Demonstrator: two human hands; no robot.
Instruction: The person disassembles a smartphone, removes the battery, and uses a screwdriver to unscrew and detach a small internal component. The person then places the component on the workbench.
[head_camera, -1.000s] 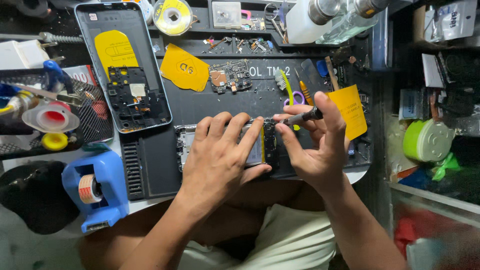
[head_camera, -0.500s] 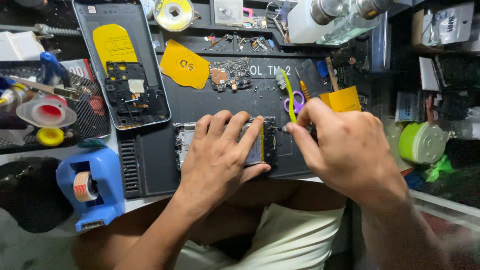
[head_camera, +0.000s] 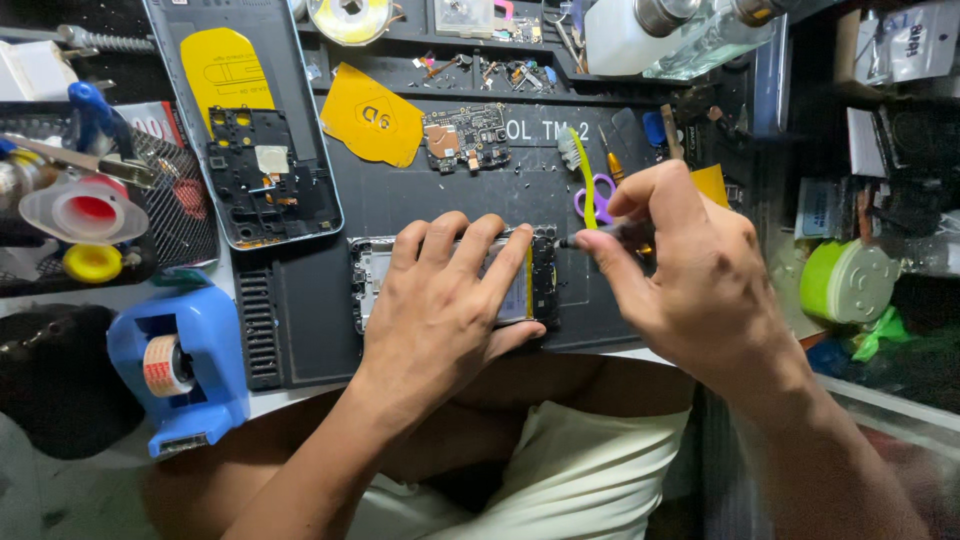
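Phone: my opened phone (head_camera: 545, 285) lies flat on the dark mat (head_camera: 420, 200) at the bench's near edge, long axis left to right.
Left hand: my left hand (head_camera: 450, 300) presses it down, fingers spread.
Right hand: my right hand (head_camera: 690, 270), fingers pinched on a thin tool (head_camera: 600, 238).
Relation: the tip meets the phone's right end, just left of my right hand.

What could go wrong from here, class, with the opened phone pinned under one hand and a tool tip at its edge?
1. The right hand works a thin tool at the opened phone; a slip might gouge its exposed parts.
2. The left hand presses flat on the phone, so heavy pressure could stress it.
3. Tiny loose bits lie scattered on the dark mat; a sweeping wrist could scatter them.
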